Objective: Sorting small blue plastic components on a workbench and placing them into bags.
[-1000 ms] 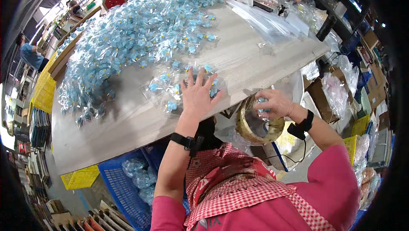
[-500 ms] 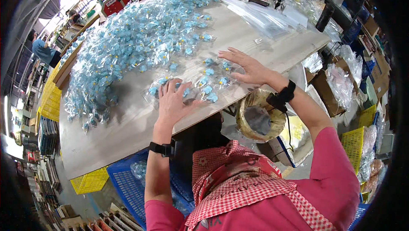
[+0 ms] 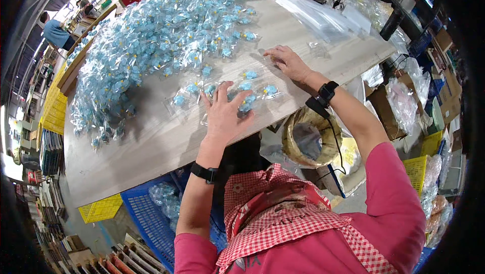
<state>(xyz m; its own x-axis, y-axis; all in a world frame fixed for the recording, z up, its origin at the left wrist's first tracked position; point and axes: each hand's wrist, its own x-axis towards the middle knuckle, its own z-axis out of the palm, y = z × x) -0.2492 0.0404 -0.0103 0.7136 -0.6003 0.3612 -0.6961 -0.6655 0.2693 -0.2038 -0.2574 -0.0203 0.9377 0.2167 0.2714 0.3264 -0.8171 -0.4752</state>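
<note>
Small clear plastic packets with blue and yellow pieces inside lie scattered before me on the pale tabletop (image 3: 151,165). My left hand (image 3: 225,115) rests over several of them with its fingers spread; a packet (image 3: 209,89) shows by its fingertips. Farther right, my right hand (image 3: 292,64) has bent fingers drawn together, a bit of yellow showing between them, seemingly a packet that they mostly hide. Between and below the hands lie loose packets, one (image 3: 250,74) left of the right hand and another (image 3: 270,90) below it.
A large heap of the same packets (image 3: 166,36) covers the table's far left. Flat clear plastic sleeves (image 3: 316,19) lie at the back right. Below the front edge are a round stained bucket (image 3: 331,145) and a blue crate (image 3: 144,208). Another person (image 3: 56,32) stands at far left.
My right hand has moved slightly up, its spread fingers now bent together, and a packet near it no longer lies in view. My left hand has shifted right over the packets.
</note>
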